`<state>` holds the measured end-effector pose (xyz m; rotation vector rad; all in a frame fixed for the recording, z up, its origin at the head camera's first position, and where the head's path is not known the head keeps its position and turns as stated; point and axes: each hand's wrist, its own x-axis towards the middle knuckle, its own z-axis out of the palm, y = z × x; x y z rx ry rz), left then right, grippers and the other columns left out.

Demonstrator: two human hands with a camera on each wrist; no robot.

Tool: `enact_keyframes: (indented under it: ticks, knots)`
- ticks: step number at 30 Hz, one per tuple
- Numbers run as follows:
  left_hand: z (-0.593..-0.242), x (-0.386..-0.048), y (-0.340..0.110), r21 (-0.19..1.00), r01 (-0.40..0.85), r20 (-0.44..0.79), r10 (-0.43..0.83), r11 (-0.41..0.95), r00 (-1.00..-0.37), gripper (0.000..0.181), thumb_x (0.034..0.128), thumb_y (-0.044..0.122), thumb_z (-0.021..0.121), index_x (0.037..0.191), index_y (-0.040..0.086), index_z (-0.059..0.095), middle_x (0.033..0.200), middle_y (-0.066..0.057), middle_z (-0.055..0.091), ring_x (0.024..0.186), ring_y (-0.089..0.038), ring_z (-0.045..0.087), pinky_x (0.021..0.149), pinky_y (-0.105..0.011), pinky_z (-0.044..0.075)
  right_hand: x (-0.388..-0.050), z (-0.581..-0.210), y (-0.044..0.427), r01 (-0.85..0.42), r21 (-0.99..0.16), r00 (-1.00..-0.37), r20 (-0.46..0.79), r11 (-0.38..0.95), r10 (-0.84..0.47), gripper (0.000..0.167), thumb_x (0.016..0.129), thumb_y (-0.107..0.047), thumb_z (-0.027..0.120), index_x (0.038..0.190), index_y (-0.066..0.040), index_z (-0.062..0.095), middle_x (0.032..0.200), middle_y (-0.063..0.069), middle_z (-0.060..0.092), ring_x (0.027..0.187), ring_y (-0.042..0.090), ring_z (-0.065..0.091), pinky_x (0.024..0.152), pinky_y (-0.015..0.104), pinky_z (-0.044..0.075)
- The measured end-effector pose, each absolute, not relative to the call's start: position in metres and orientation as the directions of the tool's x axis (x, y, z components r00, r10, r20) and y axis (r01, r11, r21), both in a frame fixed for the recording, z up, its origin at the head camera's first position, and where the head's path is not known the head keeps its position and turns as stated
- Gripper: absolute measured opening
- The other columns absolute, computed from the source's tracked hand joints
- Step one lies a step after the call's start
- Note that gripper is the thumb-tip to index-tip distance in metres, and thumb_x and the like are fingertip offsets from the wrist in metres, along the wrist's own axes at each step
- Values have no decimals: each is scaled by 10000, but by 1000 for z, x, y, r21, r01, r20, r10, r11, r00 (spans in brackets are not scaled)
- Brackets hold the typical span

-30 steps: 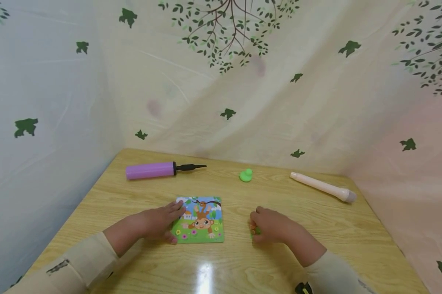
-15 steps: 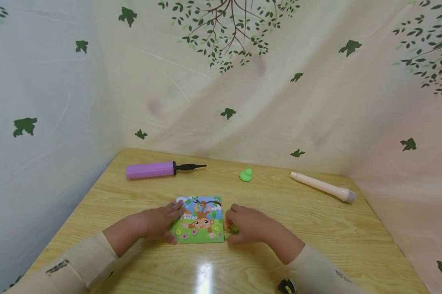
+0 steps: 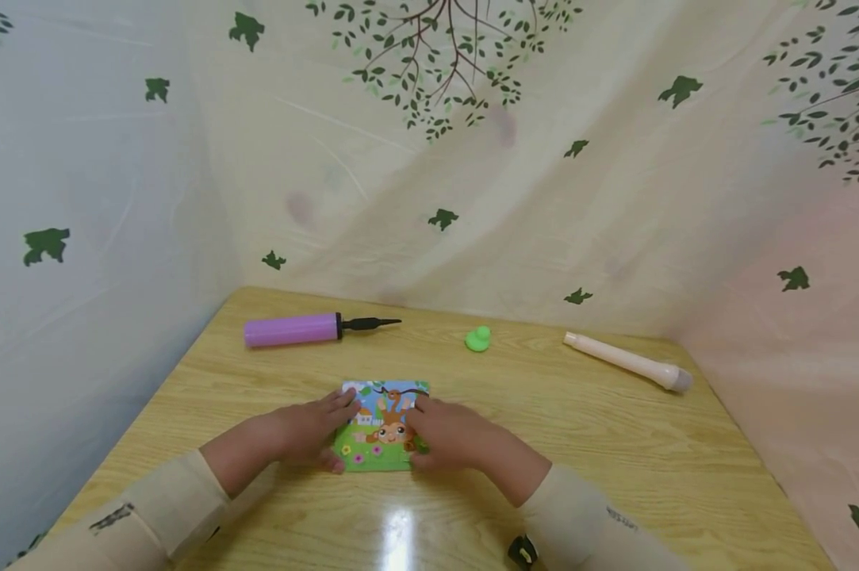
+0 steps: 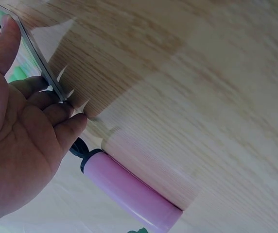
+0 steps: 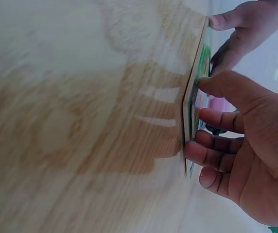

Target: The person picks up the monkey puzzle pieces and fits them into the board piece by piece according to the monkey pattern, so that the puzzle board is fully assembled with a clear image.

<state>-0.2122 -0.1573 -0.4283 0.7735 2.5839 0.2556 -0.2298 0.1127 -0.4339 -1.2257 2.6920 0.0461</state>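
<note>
A square puzzle board (image 3: 379,458) with a cartoon monkey hanging from a branch lies flat on the table. My left hand (image 3: 306,431) rests at its left side, fingertips over the upper left and thumb by the lower left corner. Over the right side of the board, my right hand (image 3: 452,436) pinches a small green and brown puzzle piece (image 3: 419,446), mostly hidden by the fingers. In the right wrist view, that hand's thumb and fingertips are close to the board's edge; whether the piece touches the board I cannot tell.
Toward the back of the wooden table (image 3: 657,460) lie a purple balloon pump (image 3: 293,329) at left, a green rubber duck (image 3: 477,339) in the middle and a pale toy microphone (image 3: 625,361) at right. A leaf-printed cloth (image 3: 372,174) hangs behind.
My right hand has moved left with the puzzle piece, from the table right of the board to over the board's right side. The left hand has stayed in place.
</note>
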Motion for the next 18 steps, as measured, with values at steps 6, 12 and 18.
enact_keyframes:
  ticks: [6, 12, 18]
  knots:
    - [-430, -213, -157, 282, 485, -341, 558, 828, -756, 968, 837, 530, 682, 1561, 75, 229, 1641, -166, 110, 1496, -387, 152, 1172, -556, 278, -232, -433, 109, -755, -54, -631, -210, 653, -747, 331, 915, -467, 660, 1133, -229, 588, 980, -63, 474, 788, 60, 464, 627, 201, 446]
    - [-430, -213, -158, 287, 483, -336, 559, 827, -758, 968, 833, 529, 689, 1559, 76, 237, 1639, -168, 113, 1494, -391, 156, 1169, -563, 280, -231, -433, 106, -772, -68, -612, -189, 632, -768, 261, 911, -417, 674, 1066, -228, 582, 959, -82, 523, 793, 67, 468, 652, 191, 441]
    - [-430, -213, -158, 290, 483, -340, 560, 827, -756, 960, 835, 537, 684, 1558, 82, 245, 1641, -162, 122, 1495, -384, 163, 1176, -546, 279, -230, -434, 104, -793, -13, -598, -177, 610, -781, 209, 909, -399, 676, 1013, -233, 603, 922, -85, 531, 790, 71, 465, 669, 190, 440]
